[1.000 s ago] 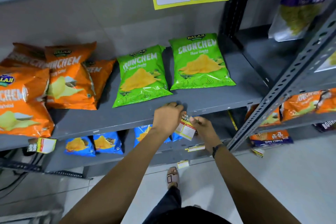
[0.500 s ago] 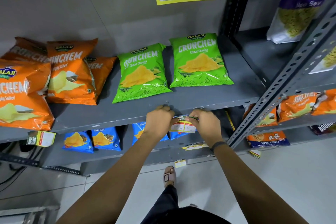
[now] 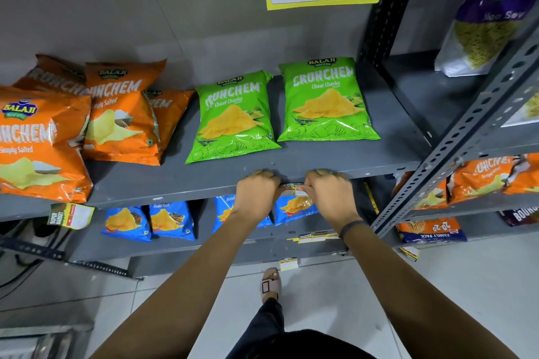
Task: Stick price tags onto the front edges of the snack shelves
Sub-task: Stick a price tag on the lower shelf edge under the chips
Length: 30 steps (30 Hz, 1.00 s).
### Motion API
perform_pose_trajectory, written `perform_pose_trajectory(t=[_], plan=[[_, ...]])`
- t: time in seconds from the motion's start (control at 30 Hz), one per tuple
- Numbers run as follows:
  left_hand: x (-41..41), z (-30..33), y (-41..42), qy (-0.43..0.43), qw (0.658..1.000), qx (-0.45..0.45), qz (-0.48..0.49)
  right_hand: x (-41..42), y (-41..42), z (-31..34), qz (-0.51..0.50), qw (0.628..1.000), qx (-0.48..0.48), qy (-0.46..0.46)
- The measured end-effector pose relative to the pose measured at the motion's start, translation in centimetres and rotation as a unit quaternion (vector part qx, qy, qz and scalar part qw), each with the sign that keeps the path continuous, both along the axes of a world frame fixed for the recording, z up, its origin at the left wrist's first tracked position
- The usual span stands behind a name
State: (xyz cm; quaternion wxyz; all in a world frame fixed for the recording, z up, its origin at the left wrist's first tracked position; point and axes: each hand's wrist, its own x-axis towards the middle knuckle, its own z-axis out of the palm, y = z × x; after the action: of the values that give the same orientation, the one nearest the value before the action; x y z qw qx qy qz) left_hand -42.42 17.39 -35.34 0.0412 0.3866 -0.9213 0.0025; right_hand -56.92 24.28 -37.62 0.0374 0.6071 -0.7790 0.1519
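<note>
A small price tag [image 3: 292, 187] is pressed against the front edge of the grey snack shelf [image 3: 180, 183], below two green chip bags [image 3: 233, 116]. My left hand [image 3: 256, 189] grips the tag's left end and my right hand [image 3: 329, 192] its right end. Both hands hide most of the tag. Another price tag [image 3: 71, 215] hangs tilted from the same shelf edge far left.
Orange chip bags [image 3: 43, 140] fill the shelf's left side. Blue chip bags [image 3: 148, 221] lie on the shelf beneath, whose edge carries a yellow tag [image 3: 313, 238]. A perforated grey upright [image 3: 455, 140] and a second shelf unit stand at right. My sandalled foot [image 3: 269, 285] is on the tiled floor.
The tag hung loose in my right hand's fingers below the shelf. Both hands have risen and closed in, pressing the tag flat against the shelf's front edge.
</note>
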Motion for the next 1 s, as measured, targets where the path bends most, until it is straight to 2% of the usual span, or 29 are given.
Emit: perform_pose_trajectory(t=[0.1, 0.27, 0.5, 0.67, 0.8, 1.0], plan=[[0.2, 0.2, -0.1, 0.031, 0.999, 0.018, 0.010, -0.4, 0.0, 0.5, 0.001, 0.997, -0.010, -0.073], [-0.3, 0.7, -0.1, 0.036, 0.999, 0.018, 0.018, -0.7, -0.2, 0.8, 0.009, 0.997, 0.008, -0.082], [-1.4, 0.8, -0.3, -0.008, 0.998, 0.019, 0.064, -0.2, 0.4, 0.8, -0.013, 0.993, -0.006, -0.119], [-1.1, 1.2, -1.2, -0.009, 0.993, 0.086, 0.082, 1.6, 1.6, -0.5, -0.087, 0.994, -0.066, -0.030], [2.5, 1.7, -2.0, 0.075, 0.981, 0.157, 0.084, 5.1, 1.2, -0.6, -0.099, 0.989, -0.103, -0.027], [15.8, 0.6, -2.8, 0.267, 0.936, 0.091, 0.213, 13.7, -2.9, -0.7, -0.042, 0.987, -0.123, -0.094]])
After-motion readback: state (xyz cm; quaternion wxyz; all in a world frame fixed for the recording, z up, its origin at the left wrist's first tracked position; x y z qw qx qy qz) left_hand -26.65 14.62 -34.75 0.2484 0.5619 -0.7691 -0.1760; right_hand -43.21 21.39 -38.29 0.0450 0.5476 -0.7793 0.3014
